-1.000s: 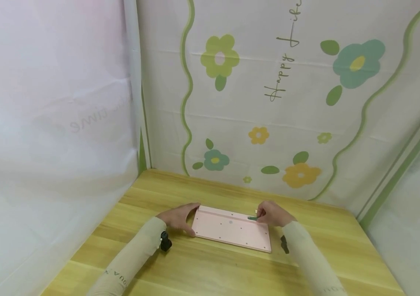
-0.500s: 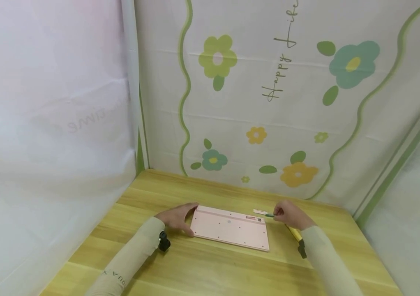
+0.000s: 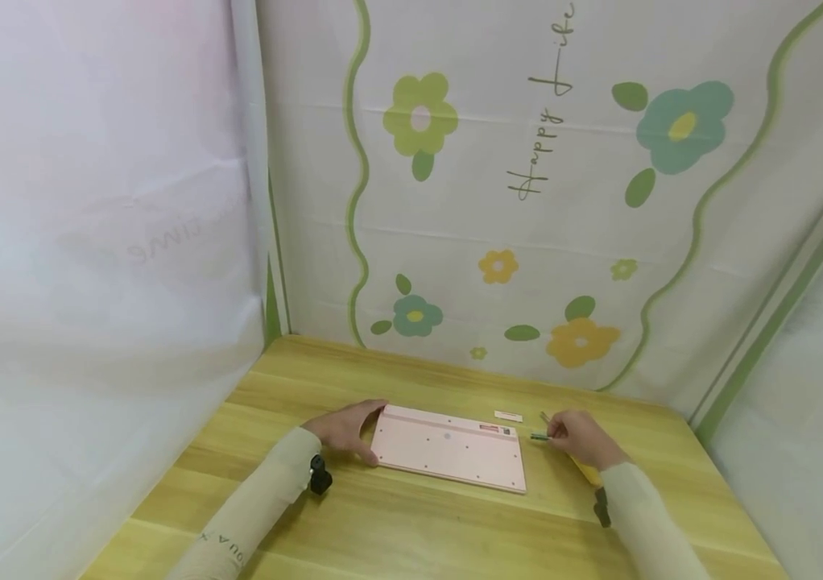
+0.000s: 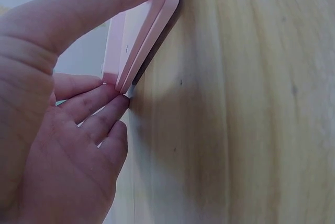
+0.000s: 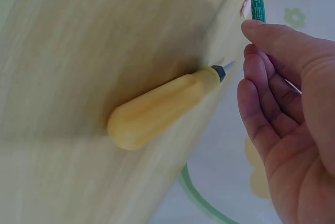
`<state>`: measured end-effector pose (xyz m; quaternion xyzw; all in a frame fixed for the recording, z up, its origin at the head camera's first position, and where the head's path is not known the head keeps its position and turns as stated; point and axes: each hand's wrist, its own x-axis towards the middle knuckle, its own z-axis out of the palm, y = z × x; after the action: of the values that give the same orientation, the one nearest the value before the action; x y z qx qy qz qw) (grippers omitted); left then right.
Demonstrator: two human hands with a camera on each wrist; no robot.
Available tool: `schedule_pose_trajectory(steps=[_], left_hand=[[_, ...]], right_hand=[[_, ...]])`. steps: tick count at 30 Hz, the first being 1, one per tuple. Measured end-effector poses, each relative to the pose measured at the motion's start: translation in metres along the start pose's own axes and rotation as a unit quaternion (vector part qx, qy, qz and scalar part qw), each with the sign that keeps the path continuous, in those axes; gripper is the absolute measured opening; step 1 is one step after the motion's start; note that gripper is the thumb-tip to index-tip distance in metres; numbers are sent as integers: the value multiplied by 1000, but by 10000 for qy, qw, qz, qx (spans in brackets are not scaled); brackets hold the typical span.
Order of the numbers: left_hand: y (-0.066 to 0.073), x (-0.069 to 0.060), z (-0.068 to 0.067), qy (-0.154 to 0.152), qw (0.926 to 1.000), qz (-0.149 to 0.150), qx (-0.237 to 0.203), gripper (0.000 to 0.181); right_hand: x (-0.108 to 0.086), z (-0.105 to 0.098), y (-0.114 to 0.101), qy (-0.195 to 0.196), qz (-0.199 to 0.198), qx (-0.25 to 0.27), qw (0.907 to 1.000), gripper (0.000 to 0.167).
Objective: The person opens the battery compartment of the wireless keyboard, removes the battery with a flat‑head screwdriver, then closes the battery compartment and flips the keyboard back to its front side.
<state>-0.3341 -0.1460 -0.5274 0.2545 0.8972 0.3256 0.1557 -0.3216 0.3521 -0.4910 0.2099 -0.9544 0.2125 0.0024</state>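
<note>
A pink keyboard lies face down on the table, several small screws dotting its underside. My left hand holds its left end, thumb at the near corner and fingers at the far corner; the left wrist view shows these fingers against the pink edge. To the right of the keyboard, my right hand pinches a small green battery between thumb and fingertips, just above the table. Behind the keyboard's far right corner lies a small pale cover. A red and black label shows in the keyboard's raised strip.
A screwdriver with a yellow handle lies on the wooden table beneath my right hand and wrist. White cloth walls with printed flowers close off the back and both sides.
My right hand has moved from the keyboard's far right corner to the right with the battery, uncovering the label, the pale cover and the screwdriver. The left hand keeps its hold on the keyboard.
</note>
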Motion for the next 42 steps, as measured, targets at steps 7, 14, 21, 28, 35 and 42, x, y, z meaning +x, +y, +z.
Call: schedule_pose_trajectory(steps=[7, 14, 21, 28, 35, 42], left_hand=[[2, -4, -1, 7, 10000, -16, -16, 119], [3, -7, 2, 12, 10000, -9, -35, 118], [5, -6, 0, 30, 10000, -2, -23, 117], [7, -7, -1, -3, 10000, 6, -3, 118], [5, -5, -1, -12, 10000, -10, 55, 118], [5, -3, -2, -23, 9999, -23, 115, 118]], right_hand=[[-3, 8, 1, 20, -131, 61, 9999, 10], [-4, 16, -1, -134, -53, -100, 9998, 7], [1, 18, 1, -300, 192, -151, 9993, 6], [2, 16, 0, -418, 157, -14, 9990, 7], [1, 11, -2, -520, 266, -145, 9982, 7], [3, 3, -4, -477, -128, -274, 9984, 8]])
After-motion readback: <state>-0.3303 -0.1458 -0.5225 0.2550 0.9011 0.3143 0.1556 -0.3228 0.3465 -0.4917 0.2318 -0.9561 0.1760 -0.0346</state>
